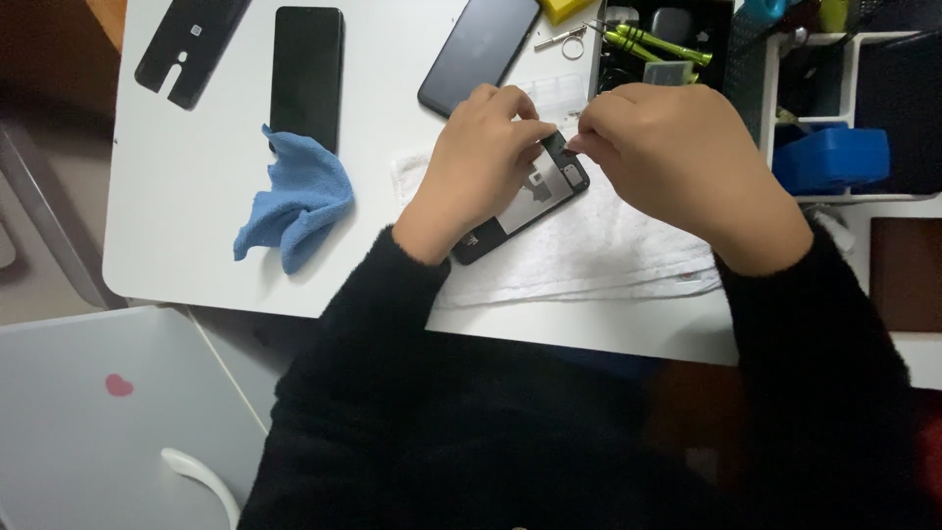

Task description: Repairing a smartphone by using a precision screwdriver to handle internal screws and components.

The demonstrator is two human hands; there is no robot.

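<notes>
An opened black phone (535,196) lies back-up on a white towel (608,250), its inner metal plate showing. My left hand (481,162) rests on the phone's left side, fingers curled over its upper edge. My right hand (677,157) is beside it, fingertips pinched at the phone's top corner; whatever small part they pinch is hidden. Both sleeves are black.
On the white table (177,226) lie a blue cloth (294,201), a black phone (306,74), a black back cover (186,44) and another dark phone (479,51). Green-handled screwdrivers (653,44) sit in a black organiser. A blue box (832,157) stands right. A laptop (88,412) sits lower left.
</notes>
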